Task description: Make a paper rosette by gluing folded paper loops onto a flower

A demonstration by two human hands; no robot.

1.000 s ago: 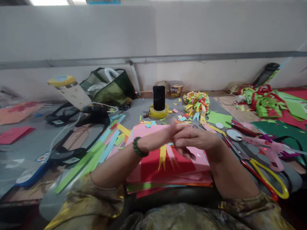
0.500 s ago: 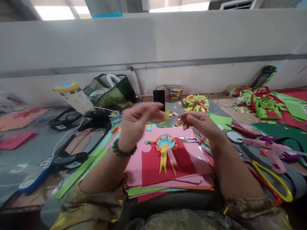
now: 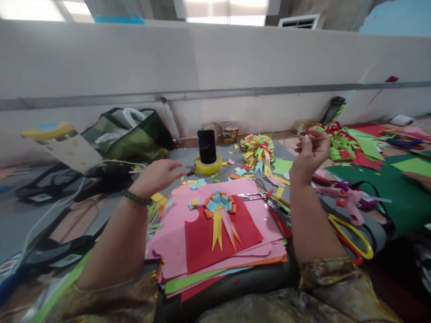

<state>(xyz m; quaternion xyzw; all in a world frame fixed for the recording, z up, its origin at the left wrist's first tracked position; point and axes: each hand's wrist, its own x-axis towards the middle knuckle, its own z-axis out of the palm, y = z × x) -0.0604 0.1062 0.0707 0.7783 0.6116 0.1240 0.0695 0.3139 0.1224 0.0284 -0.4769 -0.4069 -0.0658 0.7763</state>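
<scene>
I held the left hand [image 3: 155, 178] spread, the right hand [image 3: 310, 155] curled, any pinch unclear; the rosette [image 3: 220, 205] near the worktop's [image 3: 183, 155] front edge seemed to need light, loop-sparing handling.

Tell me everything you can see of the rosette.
The rosette has blue folded pieces inside orange ones and yellow and pink tails, the yellow one notched. It looks like felt or foam. It lies face up, tails toward the camera, on a red sheet, its top reaching over the pink sheet beneath. Neither left hand nor right hand touches it.
</scene>
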